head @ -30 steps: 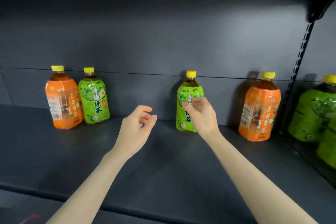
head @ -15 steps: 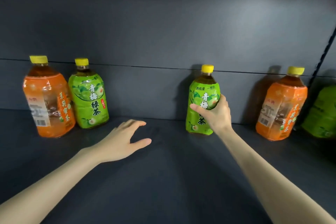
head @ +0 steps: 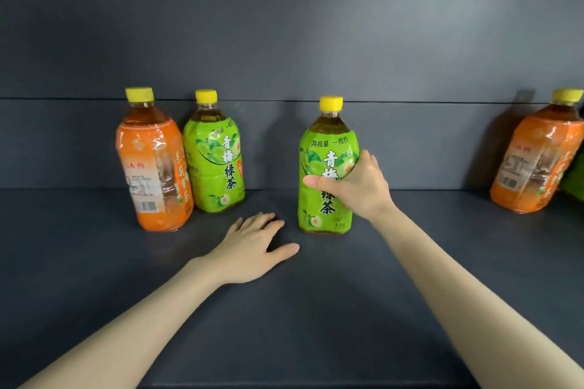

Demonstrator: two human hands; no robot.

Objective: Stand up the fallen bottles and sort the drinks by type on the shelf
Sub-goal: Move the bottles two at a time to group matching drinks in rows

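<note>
Sorting step: the right hand grips the upright green-labelled, yellow-capped plastic tea bottle mid-shelf. The left hand lies flat, fingers straight, on the dark grey shelf. Next, probably, slide it beside the matching green bottle without toppling it.

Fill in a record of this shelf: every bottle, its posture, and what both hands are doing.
far left: left orange bottle, upright
beside it: left green bottle, upright
centre: held green bottle, upright
far right: right orange bottle, standing, partly cut off by the frame edge
right hand: grips the held green bottle around its middle
left hand: open, palm down on the shelf
fallen bottles: none in view
sorting: not done; orange and green stand mixed at the left
</note>
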